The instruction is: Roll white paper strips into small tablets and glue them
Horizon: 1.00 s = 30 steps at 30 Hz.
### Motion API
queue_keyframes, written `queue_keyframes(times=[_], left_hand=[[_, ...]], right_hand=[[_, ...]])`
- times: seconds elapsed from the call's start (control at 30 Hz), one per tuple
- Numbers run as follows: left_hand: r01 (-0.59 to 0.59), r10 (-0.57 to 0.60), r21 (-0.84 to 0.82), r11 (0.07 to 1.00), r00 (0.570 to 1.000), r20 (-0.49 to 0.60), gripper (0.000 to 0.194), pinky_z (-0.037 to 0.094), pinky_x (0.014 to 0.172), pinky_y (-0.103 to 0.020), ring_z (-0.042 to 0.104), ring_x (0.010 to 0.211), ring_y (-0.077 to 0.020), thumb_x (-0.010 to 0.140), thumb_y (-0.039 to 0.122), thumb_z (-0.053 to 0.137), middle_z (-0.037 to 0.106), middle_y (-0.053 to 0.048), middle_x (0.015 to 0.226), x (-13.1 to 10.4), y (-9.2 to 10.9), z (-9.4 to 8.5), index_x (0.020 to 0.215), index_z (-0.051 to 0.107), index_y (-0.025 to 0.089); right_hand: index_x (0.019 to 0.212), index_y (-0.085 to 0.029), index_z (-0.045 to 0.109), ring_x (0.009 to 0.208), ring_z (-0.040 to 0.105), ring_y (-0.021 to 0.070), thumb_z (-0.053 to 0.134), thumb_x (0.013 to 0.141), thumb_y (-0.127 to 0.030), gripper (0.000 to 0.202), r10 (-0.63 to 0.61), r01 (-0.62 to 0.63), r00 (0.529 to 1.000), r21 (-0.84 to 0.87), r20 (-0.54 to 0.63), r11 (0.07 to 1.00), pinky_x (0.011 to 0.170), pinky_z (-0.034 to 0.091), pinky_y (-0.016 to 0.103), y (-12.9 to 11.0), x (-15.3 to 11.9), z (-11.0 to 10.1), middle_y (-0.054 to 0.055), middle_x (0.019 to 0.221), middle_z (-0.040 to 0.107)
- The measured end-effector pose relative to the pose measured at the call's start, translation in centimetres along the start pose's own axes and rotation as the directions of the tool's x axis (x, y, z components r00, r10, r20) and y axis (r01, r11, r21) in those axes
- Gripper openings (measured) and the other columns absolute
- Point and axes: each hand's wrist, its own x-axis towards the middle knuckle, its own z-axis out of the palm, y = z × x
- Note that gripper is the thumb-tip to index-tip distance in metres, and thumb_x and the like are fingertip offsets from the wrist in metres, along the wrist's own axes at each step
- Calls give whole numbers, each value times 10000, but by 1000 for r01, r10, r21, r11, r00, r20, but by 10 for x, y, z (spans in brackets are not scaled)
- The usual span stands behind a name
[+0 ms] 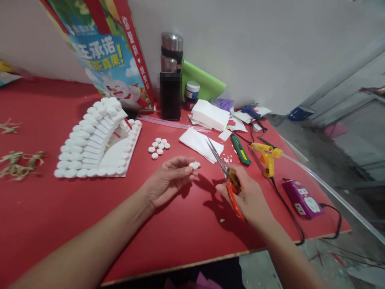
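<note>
Between thumb and fingers, my left hand (173, 178) pinches a small white piece (195, 165), its exact kind too small to make out. My right hand (245, 190) grips a pair of scissors (231, 188) by orange handles, the blades pointing up and to the left, apart from the white piece. Several round white tablet-like discs (160, 151) lie just beyond my left hand. Further left stands a white model (93, 144) with a curved stair and rows of rounded white pieces along its edges. White scraps (228, 158) lie beyond the scissors.
A folded white sheet (200, 142), a green utility knife (240, 150), a yellow glue gun (267, 154) and a purple power box (302, 198) with cords lie on the red table (168, 241). Behind stand a printed bag (117, 60), a flask (172, 44) and a phone (170, 96).
</note>
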Motion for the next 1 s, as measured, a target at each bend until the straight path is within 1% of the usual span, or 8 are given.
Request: queue_keyframes(times=[0.17,0.37,0.57,0.67,0.77,0.9,0.97,1.0], left_hand=[[-21,21,-2,1000,997,-81,163,643,707,-207,766,707,-148,695,60,890,799,-51,849,0,0,1,783,779,142],[-12,12,-1,1000,994,-104,259,641,718,-199,758,714,-142,740,20,842,794,-78,857,-1,1,4,973,808,127],[-9,3,-31,999,982,-188,82,620,644,-164,712,640,-104,826,-7,752,754,-77,774,2,4,5,815,777,70],[-12,1,-52,999,976,-216,113,624,660,-166,720,658,-104,833,-27,732,751,-70,781,3,4,6,804,770,75],[-8,-5,-57,998,975,-221,132,630,695,-168,743,706,-115,823,-37,739,767,-70,816,3,4,5,808,771,90],[0,-7,-34,999,979,-204,129,630,718,-168,759,745,-123,788,-29,782,790,-88,883,3,3,3,819,766,95],[1,-2,-6,1000,983,-185,144,629,726,-172,763,754,-128,750,-8,828,795,-89,887,3,2,2,823,766,100],[-3,4,10,1000,984,-176,162,628,730,-175,764,756,-130,728,8,854,796,-86,883,3,1,2,827,769,103]], right_hand=[[1205,-228,584,674,571,172,701,885,-566,480,-9,9,1000,-27,14,1000,619,481,278,-3,-2,2,10,857,627],[1205,-221,598,685,615,196,674,909,-554,451,-29,29,1000,-113,6,993,608,481,295,-6,0,-5,38,876,673],[1224,-197,628,675,676,273,623,929,-518,436,56,-118,988,-485,-141,867,589,442,331,29,10,-19,73,815,715],[1247,-144,619,746,711,325,599,940,-480,456,130,-172,985,-604,-112,779,608,443,350,48,16,-20,121,848,730],[1264,-138,627,750,710,319,586,962,-490,466,124,-127,991,-655,-51,745,606,442,348,58,19,-21,137,870,715],[1037,-209,737,601,651,275,642,940,-513,333,35,-44,999,-732,-28,680,525,400,334,45,22,-32,95,739,650],[919,-223,756,617,655,268,612,971,-435,262,-50,24,999,-662,-20,750,542,429,351,24,28,-35,96,735,657],[966,-224,768,673,676,270,588,986,-376,236,-130,85,991,-559,-42,825,588,470,371,11,33,-35,105,804,694]])
